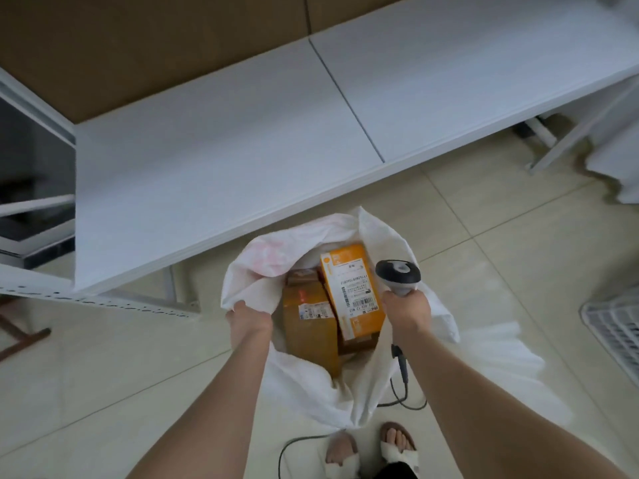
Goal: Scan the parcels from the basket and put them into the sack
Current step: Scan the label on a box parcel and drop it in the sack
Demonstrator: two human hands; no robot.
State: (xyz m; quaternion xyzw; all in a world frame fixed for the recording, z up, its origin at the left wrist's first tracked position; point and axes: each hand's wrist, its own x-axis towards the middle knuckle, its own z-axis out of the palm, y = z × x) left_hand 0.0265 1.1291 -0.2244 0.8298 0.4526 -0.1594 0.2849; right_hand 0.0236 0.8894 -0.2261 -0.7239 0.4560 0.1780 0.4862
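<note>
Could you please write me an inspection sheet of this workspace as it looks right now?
Surface: white table, top bare; pale tiled floor below.
Job's things: white sack stands open on the floor; orange parcel and brown parcel inside, labels up. White basket only partly in view at right edge, contents not visible.
Clutter: nothing seen.
Hands: left hand grips the sack's rim; right hand holds the scanner over the sack's opening.
Cables: scanner cable hangs down and trails across the floor near the feet.
Surroundings: brown panel behind the table; white metal shelving at left.
</note>
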